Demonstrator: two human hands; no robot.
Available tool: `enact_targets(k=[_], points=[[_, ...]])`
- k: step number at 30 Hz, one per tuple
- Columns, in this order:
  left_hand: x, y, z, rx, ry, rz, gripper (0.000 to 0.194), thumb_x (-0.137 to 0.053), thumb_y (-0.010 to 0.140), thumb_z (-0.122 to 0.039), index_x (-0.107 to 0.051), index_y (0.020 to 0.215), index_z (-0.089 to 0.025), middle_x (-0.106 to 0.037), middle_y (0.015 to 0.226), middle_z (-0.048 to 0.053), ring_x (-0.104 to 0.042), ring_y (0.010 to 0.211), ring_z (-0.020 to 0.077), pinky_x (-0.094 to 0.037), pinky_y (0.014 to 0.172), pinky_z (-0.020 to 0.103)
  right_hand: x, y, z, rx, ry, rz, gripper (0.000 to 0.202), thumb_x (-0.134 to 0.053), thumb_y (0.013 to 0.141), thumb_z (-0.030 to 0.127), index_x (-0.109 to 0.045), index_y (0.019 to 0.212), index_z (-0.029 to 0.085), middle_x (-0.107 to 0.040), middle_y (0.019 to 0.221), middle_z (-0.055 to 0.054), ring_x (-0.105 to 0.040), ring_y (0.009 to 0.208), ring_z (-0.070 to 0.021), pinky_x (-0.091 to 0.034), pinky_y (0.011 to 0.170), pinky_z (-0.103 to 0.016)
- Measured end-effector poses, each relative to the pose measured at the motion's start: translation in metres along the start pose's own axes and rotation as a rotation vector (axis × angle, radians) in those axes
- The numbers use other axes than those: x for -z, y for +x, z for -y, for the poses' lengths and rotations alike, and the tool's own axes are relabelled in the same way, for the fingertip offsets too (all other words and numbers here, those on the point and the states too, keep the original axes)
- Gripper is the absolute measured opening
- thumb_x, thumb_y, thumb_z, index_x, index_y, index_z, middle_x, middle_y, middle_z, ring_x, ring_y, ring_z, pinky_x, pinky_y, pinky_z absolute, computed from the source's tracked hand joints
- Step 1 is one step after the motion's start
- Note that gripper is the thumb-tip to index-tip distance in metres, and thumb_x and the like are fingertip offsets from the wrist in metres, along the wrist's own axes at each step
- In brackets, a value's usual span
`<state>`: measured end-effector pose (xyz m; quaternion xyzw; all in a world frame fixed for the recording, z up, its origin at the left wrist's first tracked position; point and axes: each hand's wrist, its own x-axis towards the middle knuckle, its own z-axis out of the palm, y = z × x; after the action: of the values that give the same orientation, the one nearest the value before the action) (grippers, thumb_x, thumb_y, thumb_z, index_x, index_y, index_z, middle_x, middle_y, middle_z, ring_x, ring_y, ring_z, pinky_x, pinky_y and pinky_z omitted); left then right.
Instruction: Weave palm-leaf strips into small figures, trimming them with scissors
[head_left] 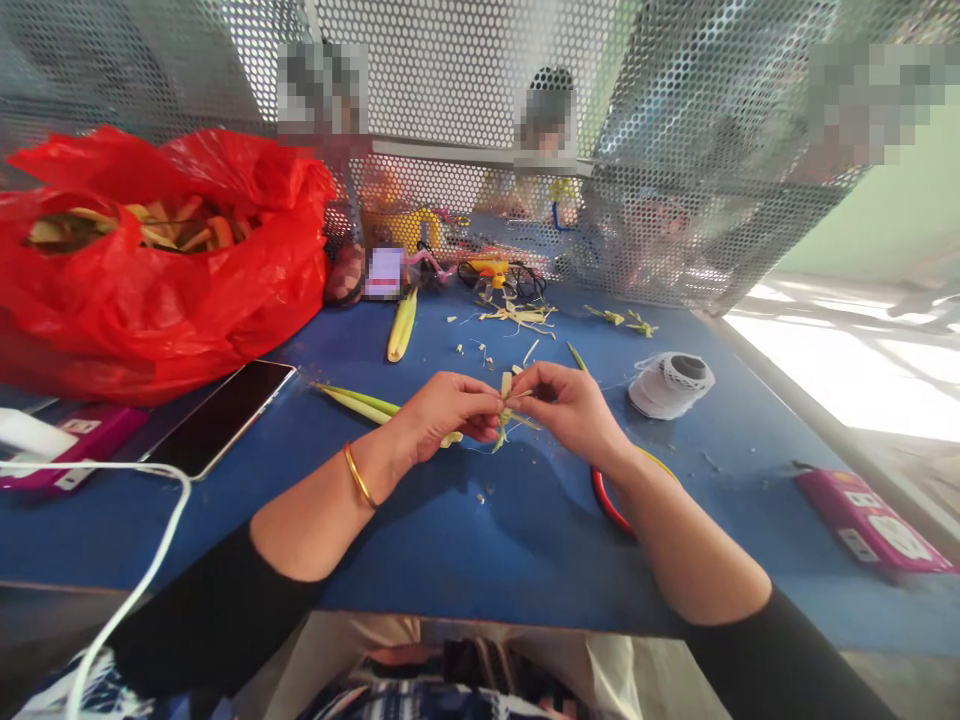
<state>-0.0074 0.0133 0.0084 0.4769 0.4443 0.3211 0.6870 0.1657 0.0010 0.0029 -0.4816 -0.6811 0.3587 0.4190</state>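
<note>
"While both hands meet over the blue table (465, 560), what's between them?"

"A small leaf strip (506, 384), held up just above the table near its middle. The left hand (454, 405) comes in from 8 o'clock, the right hand (574, 405) from 4."

"How are the fingers (486, 403) set?"

"Narrow on both hands. The left ones pinch the strip from its 9 o'clock side, the right ones from its 3 o'clock side, tips nearly touching."

"Which way does it point?"

"Its long axis runs about 12 to 6. The pale, flat end points to 12; below the pinch, a greener, frayed end hangs towards 6 or 7. Whether it's one piece or several, I can't tell."

"And around it?"

"Going by the strip as the clock's centre, a spool of white thread (670, 388) stands at 3, and a red loop (606, 500) shows between 4 and 5, partly hidden by the right forearm. A longer green leaf (360, 403) lies at 9, its tip pointing 9 to 10, the other end behind the left hand. At 10 lies a yellow-green husk (403, 325), long axis 1 to 7. Dry shreds (517, 316) sit at 12."
</note>
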Motion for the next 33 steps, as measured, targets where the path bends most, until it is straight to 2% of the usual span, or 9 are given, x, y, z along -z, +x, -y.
enact_targets(k=[6, 11, 13, 15, 17, 19, 22, 27, 33], points=[[0.004, 0.0, -0.002, -0.003, 0.074, 0.043, 0.008, -0.068, 0.063, -0.016, -0.066, 0.056, -0.014, -0.06, 0.051, 0.0, -0.056, 0.047, 0.0103, -0.049, 0.055, 0.025, 0.001, -0.001, 0.003, 0.012, -0.055, 0.013, 0.017, -0.069, 0.07, 0.033, -0.061, 0.066, 0.018, -0.063, 0.064, 0.002, -0.048, 0.057, -0.0104, -0.037, 0.057, -0.026], [0.005, -0.002, -0.005, 0.053, 0.192, 0.135, 0.009, -0.066, 0.06, -0.017, -0.064, 0.052, -0.014, -0.058, 0.049, 0.001, -0.055, 0.046, 0.0109, -0.047, 0.054, 0.026, 0.003, -0.002, 0.005, -0.011, 0.069, 0.18, 0.017, -0.069, 0.069, 0.026, -0.06, 0.081, 0.019, -0.062, 0.063, 0.004, -0.052, 0.058, -0.0108, -0.04, 0.059, -0.026], [0.006, -0.002, -0.004, 0.063, 0.188, 0.153, 0.011, -0.067, 0.059, -0.019, -0.062, 0.051, -0.015, -0.056, 0.049, 0.001, -0.053, 0.046, 0.0114, -0.045, 0.053, 0.026, 0.002, -0.001, 0.005, -0.004, 0.086, 0.187, 0.015, -0.068, 0.07, 0.026, -0.061, 0.08, 0.019, -0.06, 0.063, 0.004, -0.051, 0.058, -0.01, -0.039, 0.059, -0.026], [0.006, 0.0, -0.003, 0.036, 0.139, 0.133, 0.016, -0.07, 0.059, -0.025, -0.06, 0.051, -0.016, -0.053, 0.048, -0.001, -0.049, 0.045, 0.0103, -0.043, 0.052, 0.026, -0.001, 0.0, 0.005, 0.0, 0.108, 0.119, 0.011, -0.067, 0.07, 0.028, -0.061, 0.072, 0.018, -0.058, 0.063, 0.004, -0.048, 0.058, -0.0091, -0.038, 0.058, -0.025], [0.005, 0.001, 0.0, -0.049, 0.05, 0.055, 0.022, -0.073, 0.061, -0.033, -0.061, 0.053, -0.017, -0.052, 0.05, -0.002, -0.046, 0.049, 0.0095, -0.04, 0.052, 0.025, -0.005, 0.001, 0.003, -0.02, 0.19, 0.003, 0.013, -0.067, 0.069, 0.03, -0.06, 0.07, 0.018, -0.059, 0.063, 0.004, -0.049, 0.058, -0.0091, -0.039, 0.059, -0.025], [0.001, 0.003, 0.005, -0.157, -0.037, -0.043, 0.026, -0.076, 0.061, -0.04, -0.067, 0.061, -0.017, -0.06, 0.06, 0.0, -0.051, 0.059, 0.0104, -0.04, 0.058, 0.024, -0.009, 0.002, 0.001, -0.052, 0.277, -0.112, 0.015, -0.069, 0.067, 0.031, -0.06, 0.071, 0.019, -0.059, 0.062, 0.004, -0.051, 0.059, -0.0096, -0.042, 0.06, -0.026], [-0.007, 0.005, 0.012, -0.17, -0.096, -0.048, 0.029, -0.084, 0.053, -0.038, -0.072, 0.07, -0.017, -0.068, 0.071, 0.003, -0.057, 0.069, 0.0125, -0.042, 0.067, 0.025, -0.015, 0.002, -0.002, -0.096, 0.33, -0.215, 0.019, -0.07, 0.065, 0.033, -0.06, 0.073, 0.019, -0.059, 0.059, 0.004, -0.053, 0.056, -0.0107, -0.044, 0.058, -0.026], [-0.016, 0.006, 0.018, -0.139, -0.258, -0.103, 0.03, -0.087, 0.051, -0.032, -0.07, 0.071, -0.016, -0.069, 0.071, 0.001, -0.061, 0.07, 0.0119, -0.045, 0.075, 0.026, -0.022, -0.001, -0.003, -0.1, 0.331, -0.275, 0.02, -0.069, 0.067, 0.036, -0.058, 0.074, 0.02, -0.061, 0.058, 0.004, -0.055, 0.053, -0.0114, -0.045, 0.054, -0.026], [-0.017, 0.004, 0.016, -0.104, -0.354, -0.102, 0.024, -0.083, 0.055, -0.027, -0.068, 0.069, -0.015, -0.07, 0.072, 0.001, -0.065, 0.073, 0.0139, -0.047, 0.08, 0.029, -0.021, -0.002, -0.001, -0.037, 0.292, -0.294, 0.016, -0.067, 0.068, 0.032, -0.057, 0.073, 0.02, -0.06, 0.059, 0.004, -0.055, 0.053, -0.0107, -0.045, 0.055, -0.026]])
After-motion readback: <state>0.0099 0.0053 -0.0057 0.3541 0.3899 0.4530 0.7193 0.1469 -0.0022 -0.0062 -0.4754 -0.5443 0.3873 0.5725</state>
